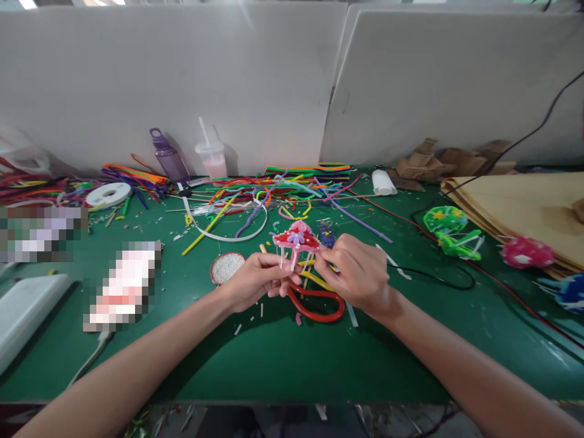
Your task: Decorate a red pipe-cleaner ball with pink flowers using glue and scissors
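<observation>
Between both hands, above the green table (274, 359), is a small red pipe-cleaner umbrella (296, 238) with a pink and purple flower on top and white strands hanging from its rim. My left hand (258, 280) is closed, pinching its thin stem from below. My right hand (358, 274) is closed too, fingertips pinched at the umbrella's right side. Under the hands lie a red pipe-cleaner loop (317, 304) and a yellow pipe cleaner. A small round dish of white beads (227, 267) sits just left of my left hand.
A heap of coloured pipe cleaners (274, 188) covers the back of the table, with a purple bottle (168, 157) and a lidded cup with straw (212, 159). A green pipe-cleaner umbrella (449, 228), pink (527, 252) and blue ones lie right. White panels stand behind.
</observation>
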`<action>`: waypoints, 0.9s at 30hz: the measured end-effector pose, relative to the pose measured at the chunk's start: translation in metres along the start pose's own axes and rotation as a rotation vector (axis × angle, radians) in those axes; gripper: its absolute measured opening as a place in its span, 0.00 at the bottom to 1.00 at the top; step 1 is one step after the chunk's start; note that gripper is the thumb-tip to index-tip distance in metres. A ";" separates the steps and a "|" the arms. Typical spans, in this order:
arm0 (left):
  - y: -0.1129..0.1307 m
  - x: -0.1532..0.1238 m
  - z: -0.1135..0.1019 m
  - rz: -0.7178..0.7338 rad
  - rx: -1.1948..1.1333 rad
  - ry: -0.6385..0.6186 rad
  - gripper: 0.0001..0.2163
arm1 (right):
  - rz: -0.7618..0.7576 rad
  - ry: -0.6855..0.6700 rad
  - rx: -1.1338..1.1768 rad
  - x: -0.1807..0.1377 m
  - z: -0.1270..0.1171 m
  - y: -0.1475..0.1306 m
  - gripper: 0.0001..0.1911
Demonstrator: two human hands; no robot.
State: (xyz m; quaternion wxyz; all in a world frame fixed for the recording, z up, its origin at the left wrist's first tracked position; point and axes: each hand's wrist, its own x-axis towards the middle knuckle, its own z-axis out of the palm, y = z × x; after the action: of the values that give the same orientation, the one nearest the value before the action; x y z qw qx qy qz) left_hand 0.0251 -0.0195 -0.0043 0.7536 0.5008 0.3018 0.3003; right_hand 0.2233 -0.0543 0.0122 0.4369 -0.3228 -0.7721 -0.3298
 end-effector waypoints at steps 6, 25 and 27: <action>0.004 0.002 -0.012 0.185 0.202 0.143 0.10 | 0.126 -0.120 0.067 -0.010 0.008 0.013 0.06; 0.005 0.001 -0.029 0.741 1.060 0.177 0.07 | 1.476 -0.570 1.552 -0.003 0.018 0.011 0.08; 0.006 0.001 -0.028 0.670 1.044 0.191 0.07 | 1.515 -0.550 1.572 -0.002 0.017 0.011 0.08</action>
State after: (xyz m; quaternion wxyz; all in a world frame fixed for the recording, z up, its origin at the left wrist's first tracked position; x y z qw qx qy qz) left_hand 0.0033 -0.0005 -0.0080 0.2442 0.8413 0.3011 0.3767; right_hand 0.2250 -0.0346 0.0061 0.4214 -0.4054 -0.4404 0.6812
